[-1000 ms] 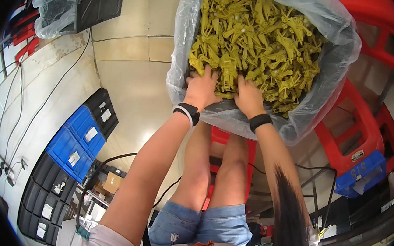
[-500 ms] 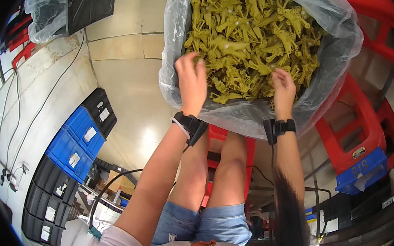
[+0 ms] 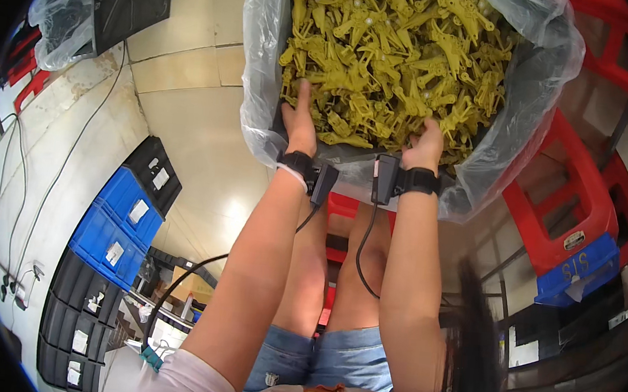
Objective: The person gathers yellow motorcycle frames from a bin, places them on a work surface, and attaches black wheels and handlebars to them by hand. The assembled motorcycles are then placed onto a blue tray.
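Note:
A large heap of olive-yellow plastic pieces (image 3: 393, 61), thin and jointed like small skeleton figures, fills a bin lined with clear plastic film (image 3: 261, 79). At the near left edge of the heap is my left hand (image 3: 299, 126), its thumb stretched up apart from the fingers, which are partly hidden among the pieces. My right hand (image 3: 426, 147) touches the near edge further right, thumb and fingers apart, some fingertips hidden by the pieces. Each wrist wears a black strap with a small dark box and a cable. I see no piece clearly gripped in either hand.
Red plastic stools (image 3: 565, 188) stand to the right, with a blue bin (image 3: 580, 271) against one. Blue crates (image 3: 117, 224) and black crates (image 3: 79, 317) line the left. A dark panel with plastic film (image 3: 133, 1) is at the upper left. Cables hang from both wrists.
My right hand has moved left and slightly down, turning at the wrist. My left hand has shifted slightly left, its thumb now pointing up. The bin appears slightly further left.

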The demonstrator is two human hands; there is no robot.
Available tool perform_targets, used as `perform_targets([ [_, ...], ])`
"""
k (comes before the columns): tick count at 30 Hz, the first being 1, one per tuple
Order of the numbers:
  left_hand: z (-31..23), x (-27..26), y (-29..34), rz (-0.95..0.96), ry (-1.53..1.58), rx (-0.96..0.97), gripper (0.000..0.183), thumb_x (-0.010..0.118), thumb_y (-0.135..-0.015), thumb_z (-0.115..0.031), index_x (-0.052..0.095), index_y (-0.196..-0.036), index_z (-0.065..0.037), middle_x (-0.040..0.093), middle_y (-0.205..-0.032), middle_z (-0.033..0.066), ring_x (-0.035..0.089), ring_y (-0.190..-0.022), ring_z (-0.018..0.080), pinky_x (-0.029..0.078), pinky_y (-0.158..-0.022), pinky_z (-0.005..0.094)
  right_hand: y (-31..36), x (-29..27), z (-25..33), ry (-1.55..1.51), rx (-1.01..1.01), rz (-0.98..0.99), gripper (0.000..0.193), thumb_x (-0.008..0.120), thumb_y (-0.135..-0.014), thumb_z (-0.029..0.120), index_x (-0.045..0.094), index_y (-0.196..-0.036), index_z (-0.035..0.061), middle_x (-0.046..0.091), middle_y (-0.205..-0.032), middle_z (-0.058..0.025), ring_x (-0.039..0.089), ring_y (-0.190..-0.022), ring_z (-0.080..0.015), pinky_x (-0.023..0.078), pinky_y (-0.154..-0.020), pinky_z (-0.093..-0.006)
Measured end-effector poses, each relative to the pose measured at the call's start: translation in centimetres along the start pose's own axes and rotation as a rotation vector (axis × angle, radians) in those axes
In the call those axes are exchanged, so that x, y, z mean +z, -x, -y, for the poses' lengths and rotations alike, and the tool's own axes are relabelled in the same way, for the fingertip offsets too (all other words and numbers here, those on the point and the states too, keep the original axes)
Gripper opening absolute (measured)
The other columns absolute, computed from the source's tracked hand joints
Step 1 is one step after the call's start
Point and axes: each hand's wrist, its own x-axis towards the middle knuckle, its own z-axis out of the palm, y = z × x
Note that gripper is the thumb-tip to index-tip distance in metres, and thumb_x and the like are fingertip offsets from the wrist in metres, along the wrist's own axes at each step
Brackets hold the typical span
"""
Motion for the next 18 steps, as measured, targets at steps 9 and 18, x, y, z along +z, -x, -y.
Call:
perform_targets([
  [9,-1.7,3.6,0.6,-0.286,0.406,-0.221,0.086,0.065,-0.086,-0.059,0.037,-0.131,0.008,0.049,-0.134,0.0204,0.053,-0.117,0.03,0.045,-0.096,0.039,-1.0,-0.7,-2.0,0.543,-0.293,0.289,0.1,0.066,-0.087,0.05,0.016,-0.152,-0.0058,0.025,-0.156,-0.0253,0.026,-0.144,-0.0345,0.025,-0.114,-0.0436],
  [18,-0.5,0.1,0.1,-0.068,0.204,-0.262,0.098,0.058,-0.083,-0.069,0.024,-0.15,-0.007,0.032,-0.151,0.0139,0.032,-0.137,0.0288,0.027,-0.11,0.0523,-3.1,-1.9,-1.2,0.704,-0.15,0.526,0.111,0.068,-0.08,0.064,0.025,-0.148,-0.0119,0.027,-0.155,-0.0266,0.024,-0.145,-0.0336,0.019,-0.116,-0.0458],
])
